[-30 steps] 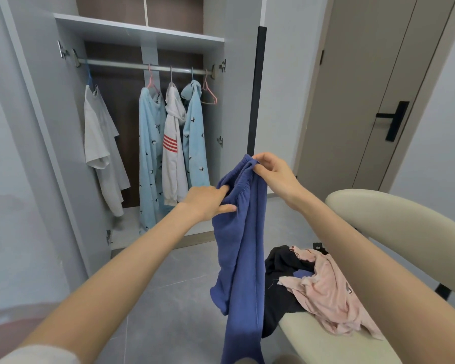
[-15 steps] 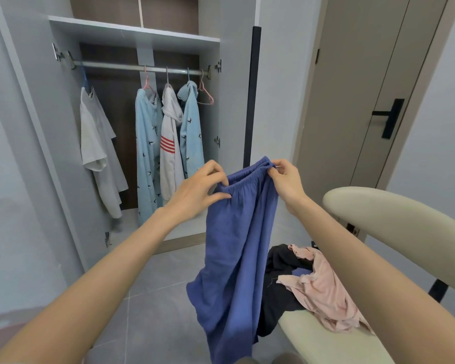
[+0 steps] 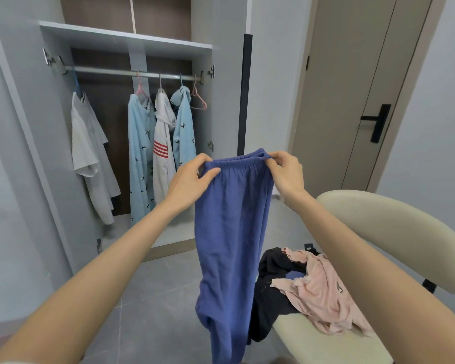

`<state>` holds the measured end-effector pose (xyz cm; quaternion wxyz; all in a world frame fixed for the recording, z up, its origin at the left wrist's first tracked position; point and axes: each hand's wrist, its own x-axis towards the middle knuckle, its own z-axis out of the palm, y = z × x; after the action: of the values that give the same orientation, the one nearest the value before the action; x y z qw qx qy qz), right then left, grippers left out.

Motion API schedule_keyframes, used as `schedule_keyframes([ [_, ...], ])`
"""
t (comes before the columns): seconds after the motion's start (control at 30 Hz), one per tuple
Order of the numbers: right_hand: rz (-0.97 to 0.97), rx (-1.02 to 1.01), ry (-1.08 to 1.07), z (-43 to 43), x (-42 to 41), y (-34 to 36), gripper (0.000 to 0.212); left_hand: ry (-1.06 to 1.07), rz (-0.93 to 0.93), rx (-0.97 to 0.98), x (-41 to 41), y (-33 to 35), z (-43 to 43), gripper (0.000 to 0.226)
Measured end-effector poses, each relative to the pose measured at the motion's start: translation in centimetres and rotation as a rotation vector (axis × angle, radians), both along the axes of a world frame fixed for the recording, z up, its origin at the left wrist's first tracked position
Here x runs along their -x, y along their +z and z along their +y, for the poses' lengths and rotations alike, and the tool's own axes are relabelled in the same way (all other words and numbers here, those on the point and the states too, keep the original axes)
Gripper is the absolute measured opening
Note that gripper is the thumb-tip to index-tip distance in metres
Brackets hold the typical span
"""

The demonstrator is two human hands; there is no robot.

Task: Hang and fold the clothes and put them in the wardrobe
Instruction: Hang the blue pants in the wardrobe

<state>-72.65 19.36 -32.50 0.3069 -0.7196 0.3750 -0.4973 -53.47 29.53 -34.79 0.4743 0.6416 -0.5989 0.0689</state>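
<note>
Blue trousers [image 3: 231, 232] hang straight down in front of me, held by the elastic waistband. My left hand [image 3: 189, 179] pinches the waistband's left end and my right hand [image 3: 286, 172] pinches its right end, so the band is stretched flat between them. Behind stands the open wardrobe [image 3: 126, 40] with a rail [image 3: 121, 72]. On the rail hang a white T-shirt [image 3: 90, 153], two light blue patterned garments [image 3: 139, 153], a white top with red stripes [image 3: 163, 153] and an empty pink hanger [image 3: 199, 99].
A cream chair [image 3: 394, 232] at the right carries a pile with a pink garment [image 3: 318, 295] and a black garment [image 3: 271, 292]. A closed beige door [image 3: 352, 88] with a black handle is at the back right. Grey tiled floor [image 3: 147, 311] lies below.
The bunched trousers have been spread out: my hands moved apart along the waistband, the left one rising to the band's left end, and the cloth now hangs flat.
</note>
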Motion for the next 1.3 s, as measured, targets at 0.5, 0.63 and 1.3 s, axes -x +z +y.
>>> schedule_keyframes([
  [0.5,-0.110,0.095,-0.006,2.2,5.5,13.0,0.015,-0.297,0.235,0.372,5.7,13.3,-3.7,0.011],
  [0.63,-0.015,0.203,-0.214,1.8,9.4,13.7,0.014,-0.365,0.383,0.363,8.8,15.3,-5.2,0.025],
  [1.3,-0.315,-0.076,-0.731,9.2,38.9,-4.9,0.007,-0.713,0.220,-0.136,42.7,1.4,-11.8,0.030],
])
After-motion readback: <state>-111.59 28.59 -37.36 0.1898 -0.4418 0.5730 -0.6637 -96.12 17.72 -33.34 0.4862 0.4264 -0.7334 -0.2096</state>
